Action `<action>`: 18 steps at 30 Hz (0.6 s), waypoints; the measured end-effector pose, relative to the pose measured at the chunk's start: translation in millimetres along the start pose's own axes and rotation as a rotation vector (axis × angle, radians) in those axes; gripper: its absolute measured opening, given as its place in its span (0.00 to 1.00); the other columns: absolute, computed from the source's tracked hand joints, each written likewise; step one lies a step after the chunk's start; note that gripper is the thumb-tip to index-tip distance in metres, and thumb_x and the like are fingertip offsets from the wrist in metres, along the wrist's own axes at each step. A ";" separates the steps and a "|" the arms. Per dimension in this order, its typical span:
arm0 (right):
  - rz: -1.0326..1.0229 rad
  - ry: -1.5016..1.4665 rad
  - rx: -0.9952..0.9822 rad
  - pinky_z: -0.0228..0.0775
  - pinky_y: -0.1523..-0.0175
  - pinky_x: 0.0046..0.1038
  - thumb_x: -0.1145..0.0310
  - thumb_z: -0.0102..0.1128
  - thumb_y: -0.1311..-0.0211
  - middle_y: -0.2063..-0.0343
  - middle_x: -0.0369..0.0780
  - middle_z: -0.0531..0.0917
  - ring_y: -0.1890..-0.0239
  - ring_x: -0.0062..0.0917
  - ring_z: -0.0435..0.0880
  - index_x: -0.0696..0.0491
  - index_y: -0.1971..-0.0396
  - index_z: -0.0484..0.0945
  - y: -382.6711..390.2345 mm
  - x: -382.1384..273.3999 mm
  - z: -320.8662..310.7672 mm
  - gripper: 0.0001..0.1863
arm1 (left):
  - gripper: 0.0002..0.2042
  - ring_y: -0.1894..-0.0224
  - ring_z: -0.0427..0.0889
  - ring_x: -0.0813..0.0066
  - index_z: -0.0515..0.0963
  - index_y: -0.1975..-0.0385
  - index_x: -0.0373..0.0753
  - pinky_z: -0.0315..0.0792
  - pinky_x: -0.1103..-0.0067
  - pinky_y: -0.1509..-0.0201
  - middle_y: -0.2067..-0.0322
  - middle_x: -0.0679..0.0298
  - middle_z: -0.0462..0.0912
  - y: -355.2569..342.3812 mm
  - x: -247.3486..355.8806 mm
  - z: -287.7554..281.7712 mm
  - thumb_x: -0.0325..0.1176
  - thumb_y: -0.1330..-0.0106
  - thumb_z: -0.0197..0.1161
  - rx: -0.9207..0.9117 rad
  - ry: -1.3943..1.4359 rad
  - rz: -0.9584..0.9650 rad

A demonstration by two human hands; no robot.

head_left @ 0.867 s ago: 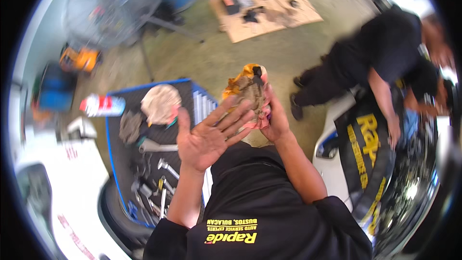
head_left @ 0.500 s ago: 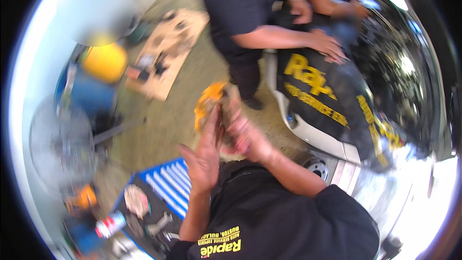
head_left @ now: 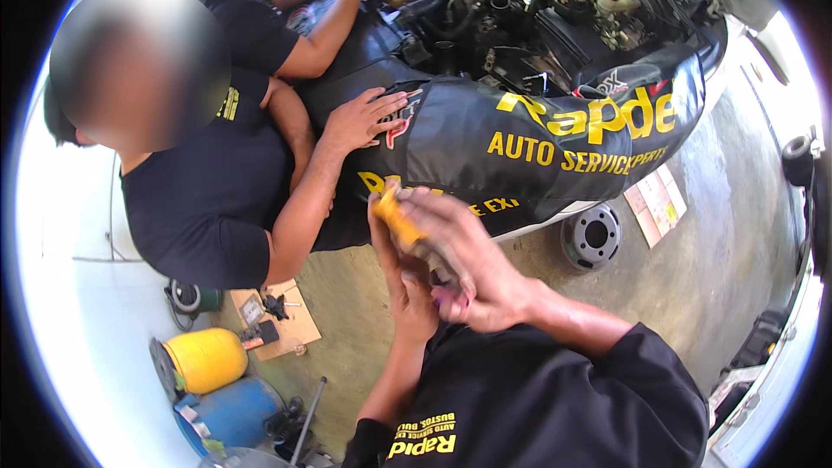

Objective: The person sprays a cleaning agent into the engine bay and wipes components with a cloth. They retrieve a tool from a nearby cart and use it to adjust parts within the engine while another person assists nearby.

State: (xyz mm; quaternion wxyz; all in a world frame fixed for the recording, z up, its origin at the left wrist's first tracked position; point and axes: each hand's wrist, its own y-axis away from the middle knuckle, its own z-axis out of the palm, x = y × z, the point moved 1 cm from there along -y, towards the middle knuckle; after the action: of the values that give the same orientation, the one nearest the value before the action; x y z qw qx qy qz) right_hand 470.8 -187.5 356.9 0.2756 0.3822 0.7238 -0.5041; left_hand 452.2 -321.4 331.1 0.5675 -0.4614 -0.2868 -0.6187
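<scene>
Multicoloured rag between the two hands, slanting from upper left to lower right.
At left, a co-worker's hand [head_left: 360,121] rests on the black fender cover [head_left: 455,143]. Next, the left hand [head_left: 414,308] lies against the left side of the rag [head_left: 411,234]; whether its fingers close is unclear. The rag's long axis runs from the left fingertips towards the right wrist. The right hand [head_left: 478,262], nearer, grips it, fingers curled over the upper side.
</scene>
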 end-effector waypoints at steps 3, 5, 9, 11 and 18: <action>0.127 0.097 0.003 0.33 0.19 0.60 0.25 0.41 0.29 0.19 0.57 0.45 0.16 0.54 0.38 0.62 0.20 0.49 9.9 9.9 11.7 0.58 | 0.51 0.23 0.65 0.48 0.39 0.17 0.48 0.70 0.58 0.27 0.20 0.53 0.52 -38.4 -12.4 28.4 0.66 0.29 0.61 -0.054 0.202 -0.251; 0.239 0.165 0.046 0.33 0.19 0.60 0.26 0.42 0.29 0.19 0.58 0.44 0.16 0.57 0.37 0.64 0.21 0.48 6.2 20.5 -7.9 0.58 | 0.55 0.24 0.65 0.51 0.41 0.17 0.45 0.69 0.59 0.26 0.21 0.54 0.55 -53.7 -28.8 30.0 0.62 0.34 0.69 -0.220 0.245 -0.202; 0.364 0.494 0.047 0.36 0.20 0.58 0.27 0.44 0.30 0.19 0.57 0.44 0.17 0.58 0.38 0.57 0.23 0.60 3.2 26.6 -43.8 0.52 | 0.47 0.22 0.59 0.57 0.43 0.23 0.40 0.55 0.65 0.19 0.22 0.47 0.54 -85.5 -35.9 46.7 0.33 0.35 0.71 -0.330 0.077 -0.162; 0.380 0.475 0.219 0.40 0.20 0.55 0.31 0.42 0.25 0.19 0.56 0.48 0.17 0.56 0.42 0.56 0.25 0.66 -3.5 38.2 -63.1 0.46 | 0.41 0.31 0.71 0.62 0.48 0.29 0.40 0.65 0.67 0.26 0.27 0.46 0.60 -117.0 -50.8 53.7 0.26 0.35 0.70 -0.355 -0.069 -0.028; 0.546 0.771 0.799 0.61 0.26 0.43 0.61 0.62 0.25 0.33 0.50 0.76 0.29 0.43 0.72 0.56 0.40 0.82 26.1 84.2 -185.6 0.21 | 0.14 0.45 0.83 0.63 0.78 0.50 0.31 0.75 0.69 0.43 0.51 0.54 0.83 -307.9 -125.3 80.2 0.37 0.24 0.66 -0.014 -0.620 0.063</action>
State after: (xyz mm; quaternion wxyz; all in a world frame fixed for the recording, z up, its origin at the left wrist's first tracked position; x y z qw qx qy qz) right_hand 443.1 15.4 340.4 -0.0510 0.7819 0.4026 -0.4732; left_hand 165.4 -137.2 303.6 0.4686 -0.6406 -0.4275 -0.4327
